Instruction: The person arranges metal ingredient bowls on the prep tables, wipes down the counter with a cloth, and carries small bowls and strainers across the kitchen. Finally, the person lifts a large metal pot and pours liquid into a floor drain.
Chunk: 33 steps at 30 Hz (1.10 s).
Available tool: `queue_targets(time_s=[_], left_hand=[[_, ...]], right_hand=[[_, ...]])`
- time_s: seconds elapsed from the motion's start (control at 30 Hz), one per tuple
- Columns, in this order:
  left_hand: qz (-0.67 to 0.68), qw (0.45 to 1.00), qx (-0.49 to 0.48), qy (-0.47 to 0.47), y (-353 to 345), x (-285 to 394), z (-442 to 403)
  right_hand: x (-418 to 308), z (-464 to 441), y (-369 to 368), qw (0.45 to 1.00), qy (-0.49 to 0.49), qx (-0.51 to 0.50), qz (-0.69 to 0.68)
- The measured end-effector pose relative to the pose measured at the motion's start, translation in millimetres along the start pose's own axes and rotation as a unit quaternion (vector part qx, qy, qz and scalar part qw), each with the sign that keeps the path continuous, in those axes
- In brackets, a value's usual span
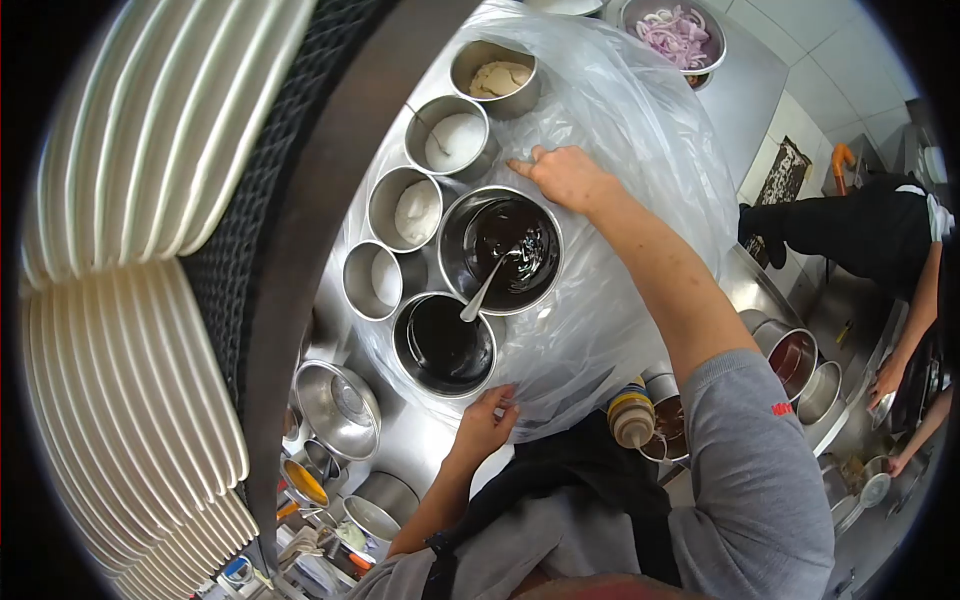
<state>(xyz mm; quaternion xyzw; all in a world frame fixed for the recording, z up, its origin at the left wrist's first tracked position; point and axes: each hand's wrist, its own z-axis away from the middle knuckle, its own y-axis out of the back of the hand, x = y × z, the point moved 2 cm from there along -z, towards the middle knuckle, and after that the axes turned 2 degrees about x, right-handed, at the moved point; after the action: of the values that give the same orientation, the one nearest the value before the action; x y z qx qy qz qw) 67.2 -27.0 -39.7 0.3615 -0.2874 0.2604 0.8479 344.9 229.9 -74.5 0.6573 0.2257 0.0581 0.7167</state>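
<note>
A clear plastic sheet [620,300] lies crumpled on the counter under a group of metal pots. My left hand [487,422] is at its near edge, fingers curled and closed on the plastic beside a pot of dark liquid [440,345]. My right hand [565,178] reaches over the sheet with its index finger stretched out. It is just above a larger pot of glossy dark sauce [480,215], in which a metal spoon [483,295] leans. Nearby stand a pot of white granules with a spoon [460,145], two more pots of white powder [415,212] and a pot of beige paste [500,80].
Stacked white plates [130,370] fill a shelf on the left. Sliced onions [675,38] are in a bowl at the back. A squeeze bottle [632,420] stands near my right elbow. Metal bowls [338,410] sit at lower left. Another person's hand [885,380] works at right.
</note>
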Motion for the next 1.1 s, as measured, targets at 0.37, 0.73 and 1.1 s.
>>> queue_targets(time_s=[0.37,0.73,1.1], left_hand=[[-0.03,0.999,-0.005,-0.023,-2,3,-6],[-0.105,0.988,-0.054,-0.102,-7,6,-10],[-0.098,0.974,-0.184,-0.09,11,104,-13]], right_hand=[[-1,4,0,0.999,-0.026,0.014,-0.046],[-6,51,34,0.975,-0.095,0.152,-0.128],[-92,427,128,0.832,-0.449,0.195,-0.26]])
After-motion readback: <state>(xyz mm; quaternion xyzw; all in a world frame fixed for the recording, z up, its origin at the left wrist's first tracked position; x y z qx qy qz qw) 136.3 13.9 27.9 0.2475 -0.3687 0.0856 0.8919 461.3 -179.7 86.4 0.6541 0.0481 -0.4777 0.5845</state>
